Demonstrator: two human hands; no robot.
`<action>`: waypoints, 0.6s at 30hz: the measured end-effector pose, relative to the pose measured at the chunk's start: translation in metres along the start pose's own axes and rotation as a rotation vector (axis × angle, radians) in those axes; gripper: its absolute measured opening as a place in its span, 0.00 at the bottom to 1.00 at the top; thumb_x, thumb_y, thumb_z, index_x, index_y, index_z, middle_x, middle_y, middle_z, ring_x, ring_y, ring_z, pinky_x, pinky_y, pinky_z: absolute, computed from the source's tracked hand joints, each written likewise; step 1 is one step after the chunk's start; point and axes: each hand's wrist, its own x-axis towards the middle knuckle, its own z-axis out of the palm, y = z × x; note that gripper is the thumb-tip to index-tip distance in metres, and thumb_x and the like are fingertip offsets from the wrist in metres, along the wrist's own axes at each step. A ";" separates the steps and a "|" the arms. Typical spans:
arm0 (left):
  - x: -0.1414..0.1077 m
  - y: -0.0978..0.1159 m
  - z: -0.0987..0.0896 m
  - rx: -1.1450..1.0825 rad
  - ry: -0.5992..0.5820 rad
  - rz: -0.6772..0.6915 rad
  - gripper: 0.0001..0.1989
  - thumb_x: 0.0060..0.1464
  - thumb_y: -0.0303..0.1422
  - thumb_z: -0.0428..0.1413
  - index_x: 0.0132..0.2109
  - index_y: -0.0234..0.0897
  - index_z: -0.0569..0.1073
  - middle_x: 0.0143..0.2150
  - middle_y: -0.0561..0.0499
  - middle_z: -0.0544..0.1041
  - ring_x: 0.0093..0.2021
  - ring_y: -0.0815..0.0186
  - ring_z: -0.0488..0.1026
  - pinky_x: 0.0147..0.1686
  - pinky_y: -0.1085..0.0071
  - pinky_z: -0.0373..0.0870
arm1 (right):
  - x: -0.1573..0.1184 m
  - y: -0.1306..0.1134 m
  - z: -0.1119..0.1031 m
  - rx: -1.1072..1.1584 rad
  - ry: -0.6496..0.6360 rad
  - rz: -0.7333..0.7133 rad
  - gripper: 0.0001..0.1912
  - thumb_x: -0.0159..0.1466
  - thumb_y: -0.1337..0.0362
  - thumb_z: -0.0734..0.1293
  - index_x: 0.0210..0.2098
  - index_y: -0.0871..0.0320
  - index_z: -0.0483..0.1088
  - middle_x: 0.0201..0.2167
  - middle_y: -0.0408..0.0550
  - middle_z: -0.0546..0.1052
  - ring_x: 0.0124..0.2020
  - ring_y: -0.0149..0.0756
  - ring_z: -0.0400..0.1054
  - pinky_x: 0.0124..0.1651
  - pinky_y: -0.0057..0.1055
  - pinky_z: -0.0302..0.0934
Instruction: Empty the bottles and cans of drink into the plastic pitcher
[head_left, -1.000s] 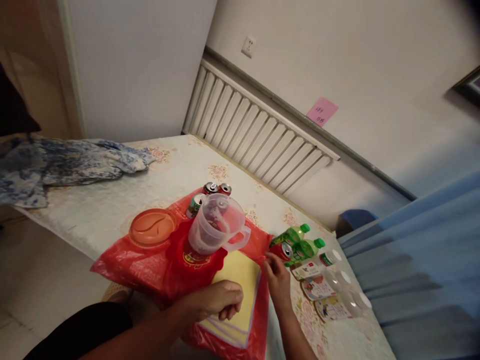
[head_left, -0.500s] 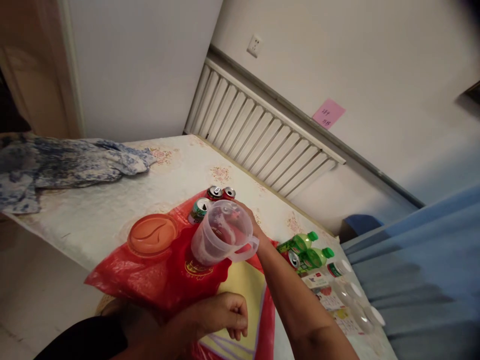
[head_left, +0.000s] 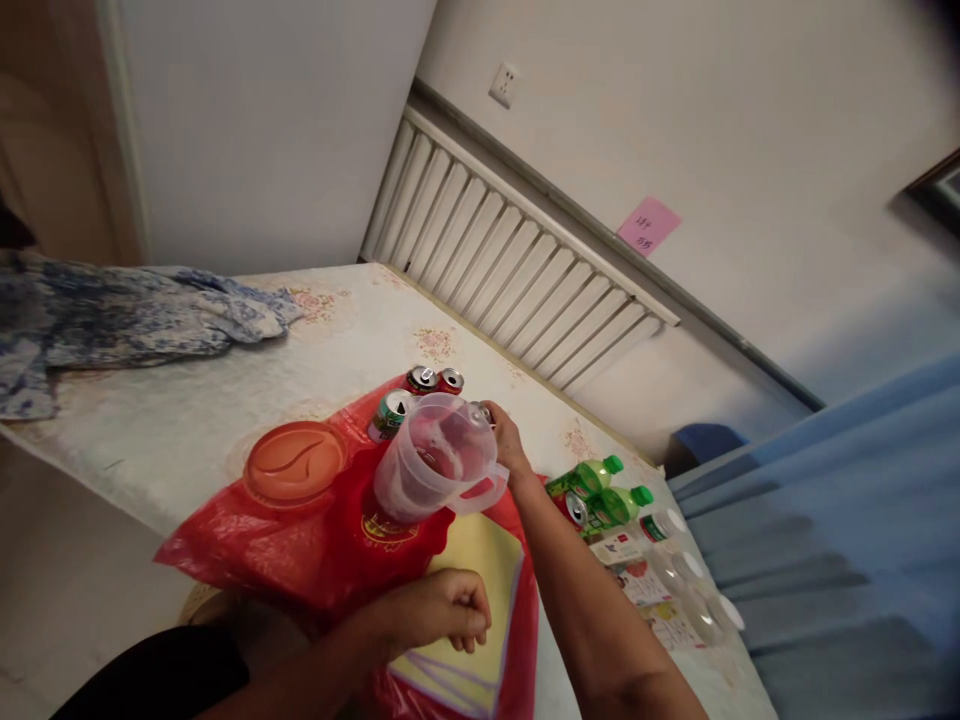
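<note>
Over the floral tablecloth [head_left: 360,330], just beyond the translucent plastic jug [head_left: 416,470], with the left hand [head_left: 450,607] loosely fisted, appears to be grasping or placing with the right hand [head_left: 505,440], finger closure too hidden to tell, a drink can [head_left: 481,412], and next likely needs clearance from the jug.

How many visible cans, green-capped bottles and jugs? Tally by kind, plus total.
Cans: 5, one in the right hand
Green-capped bottles: 2
Jug: 1
Total: 8
</note>
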 end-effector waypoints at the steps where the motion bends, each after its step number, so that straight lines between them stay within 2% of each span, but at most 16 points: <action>1: 0.001 -0.001 0.000 0.000 0.002 0.006 0.12 0.43 0.36 0.59 0.37 0.35 0.70 0.30 0.54 0.75 0.30 0.68 0.70 0.33 0.70 0.64 | -0.007 0.001 -0.011 -0.019 0.019 0.000 0.17 0.52 0.57 0.72 0.40 0.55 0.73 0.34 0.44 0.78 0.38 0.41 0.70 0.44 0.35 0.66; 5: 0.004 -0.006 0.000 -0.044 0.039 0.046 0.23 0.45 0.38 0.61 0.49 0.36 0.69 0.40 0.50 0.74 0.36 0.66 0.71 0.38 0.68 0.66 | -0.043 0.006 -0.054 -0.079 0.072 0.015 0.21 0.51 0.59 0.72 0.44 0.56 0.72 0.37 0.44 0.79 0.38 0.40 0.72 0.46 0.36 0.67; 8: 0.007 -0.012 -0.002 -0.076 0.097 0.086 0.36 0.45 0.40 0.64 0.59 0.37 0.63 0.50 0.43 0.71 0.50 0.59 0.70 0.49 0.62 0.66 | -0.075 0.011 -0.083 -0.134 0.129 0.060 0.27 0.49 0.62 0.72 0.49 0.57 0.70 0.43 0.49 0.79 0.41 0.43 0.73 0.49 0.40 0.67; 10: 0.009 -0.018 -0.004 -0.076 0.110 0.113 0.42 0.45 0.43 0.65 0.64 0.38 0.58 0.57 0.40 0.67 0.58 0.55 0.66 0.57 0.58 0.61 | -0.096 0.010 -0.099 -0.167 0.147 0.099 0.30 0.48 0.63 0.72 0.52 0.59 0.70 0.46 0.53 0.78 0.44 0.45 0.73 0.52 0.43 0.67; 15: 0.019 -0.033 -0.008 -0.010 0.161 0.182 0.54 0.44 0.52 0.64 0.70 0.38 0.47 0.70 0.33 0.52 0.69 0.47 0.53 0.64 0.51 0.55 | -0.142 -0.009 -0.122 -0.209 0.080 0.136 0.32 0.50 0.65 0.73 0.55 0.58 0.69 0.52 0.54 0.76 0.50 0.48 0.72 0.56 0.46 0.66; 18: 0.020 -0.034 -0.006 0.079 0.225 0.252 0.54 0.45 0.48 0.64 0.71 0.40 0.44 0.72 0.34 0.47 0.71 0.46 0.47 0.66 0.49 0.49 | -0.162 -0.027 -0.123 -0.193 -0.008 0.119 0.32 0.52 0.65 0.73 0.57 0.56 0.67 0.56 0.53 0.74 0.54 0.48 0.70 0.58 0.46 0.64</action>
